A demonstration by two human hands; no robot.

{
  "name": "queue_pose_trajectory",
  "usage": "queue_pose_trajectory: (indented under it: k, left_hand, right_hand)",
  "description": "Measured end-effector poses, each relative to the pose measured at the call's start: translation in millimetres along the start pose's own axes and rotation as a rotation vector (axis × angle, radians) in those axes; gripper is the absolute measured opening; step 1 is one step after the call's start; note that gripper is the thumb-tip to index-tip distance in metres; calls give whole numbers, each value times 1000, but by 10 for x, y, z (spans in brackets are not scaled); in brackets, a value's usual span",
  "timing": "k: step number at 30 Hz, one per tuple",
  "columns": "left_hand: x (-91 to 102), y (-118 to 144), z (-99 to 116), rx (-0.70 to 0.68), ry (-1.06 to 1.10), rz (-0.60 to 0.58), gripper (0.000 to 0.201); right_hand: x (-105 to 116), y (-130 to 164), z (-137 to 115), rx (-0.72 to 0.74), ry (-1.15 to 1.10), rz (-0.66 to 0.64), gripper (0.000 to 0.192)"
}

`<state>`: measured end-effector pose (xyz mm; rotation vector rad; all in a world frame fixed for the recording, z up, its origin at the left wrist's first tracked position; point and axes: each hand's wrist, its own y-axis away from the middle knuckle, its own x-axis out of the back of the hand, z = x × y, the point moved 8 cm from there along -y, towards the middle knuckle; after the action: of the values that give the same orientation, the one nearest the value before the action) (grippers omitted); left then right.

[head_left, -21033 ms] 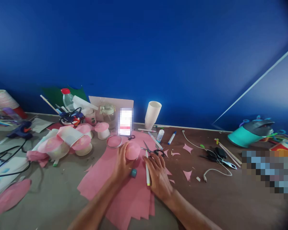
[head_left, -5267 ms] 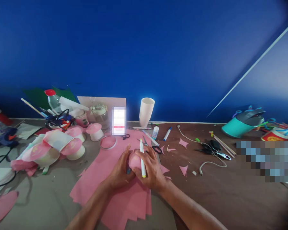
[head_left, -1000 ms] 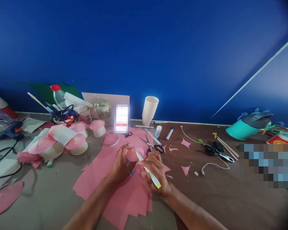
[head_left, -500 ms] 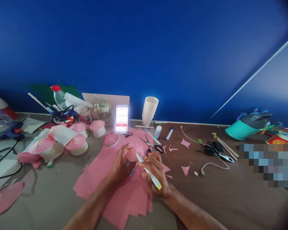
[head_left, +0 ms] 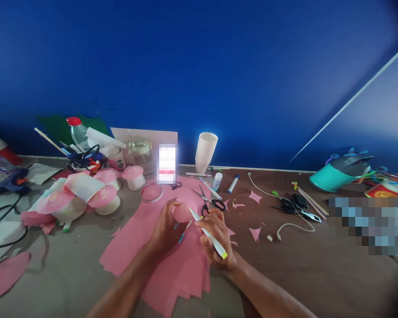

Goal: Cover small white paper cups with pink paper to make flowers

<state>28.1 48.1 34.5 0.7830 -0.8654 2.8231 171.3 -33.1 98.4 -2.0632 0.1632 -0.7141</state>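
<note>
Left hand [head_left: 164,229] is cupped around a pink-covered round piece [head_left: 183,212], gripping it from its left side, just above the pink paper sheets [head_left: 172,265]. Right hand [head_left: 217,240] is closed on a white marker [head_left: 208,234] with a yellow end cap; the tip points up-left and meets the round piece's right edge. The hands are close together, the piece between them. A small teal bit shows under the left hand; can't tell what it is.

Scissors [head_left: 208,202] lie just behind the right hand. The brown table [head_left: 318,274] is cluttered: pink offcuts [head_left: 254,232], white cable [head_left: 287,227], blue-capped marker [head_left: 233,183], stack of white cups [head_left: 205,152], pink-topped cups [head_left: 102,194] at left, glue gun [head_left: 9,182], teal container [head_left: 338,174] at far right. Blue wall [head_left: 199,66] behind.
</note>
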Motion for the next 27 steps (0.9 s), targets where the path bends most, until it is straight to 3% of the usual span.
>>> queue_pose_trajectory:
  k: [27]
  left_hand:
    - [-24,28,-84,-4,11,8,44]
  right_hand:
    - [-44,27,42,-43,-9,-15,30]
